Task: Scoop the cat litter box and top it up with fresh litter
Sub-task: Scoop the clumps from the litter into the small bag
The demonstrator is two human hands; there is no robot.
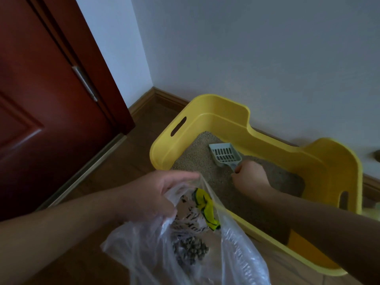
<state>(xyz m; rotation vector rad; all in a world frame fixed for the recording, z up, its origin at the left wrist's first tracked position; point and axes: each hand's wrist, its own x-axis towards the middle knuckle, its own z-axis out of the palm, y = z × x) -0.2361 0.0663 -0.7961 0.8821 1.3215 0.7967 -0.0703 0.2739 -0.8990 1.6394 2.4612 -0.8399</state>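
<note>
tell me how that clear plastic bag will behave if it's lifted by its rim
Probably floppy: the plastic bag is thin and crinkled, and sags below the left hand pinching its rim. Likely bottom-heavy, since the dark clumps lie low inside, so it may swing. The mouth would probably close without a hand holding it open.

open top of litter box (207, 105) = way in | high yellow walls fence it round | plastic bag (232, 243) crowds near rim | door (51, 99) left
</note>
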